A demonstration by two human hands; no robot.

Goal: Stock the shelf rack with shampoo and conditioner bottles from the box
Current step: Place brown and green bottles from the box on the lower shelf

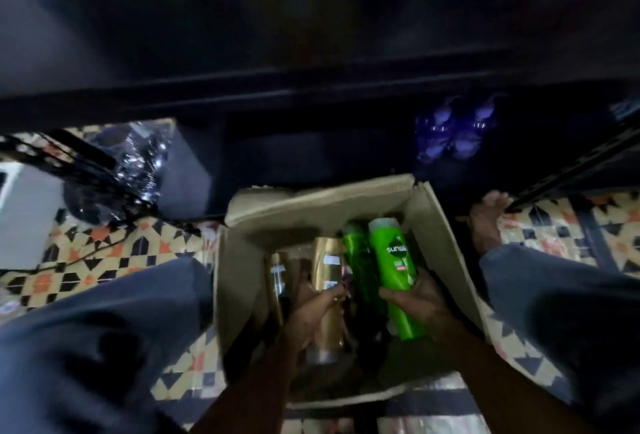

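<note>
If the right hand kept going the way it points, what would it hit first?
Probably the darker green bottle beside the Sunsilk bottle that the right hand holds; depth unclear.

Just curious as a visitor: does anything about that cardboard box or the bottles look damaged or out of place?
Only the cardboard box: its far right corner is split, with a ragged edge. The gold bottle in the left hand and the green bottle in the right hand look intact; no spill shows.
</note>
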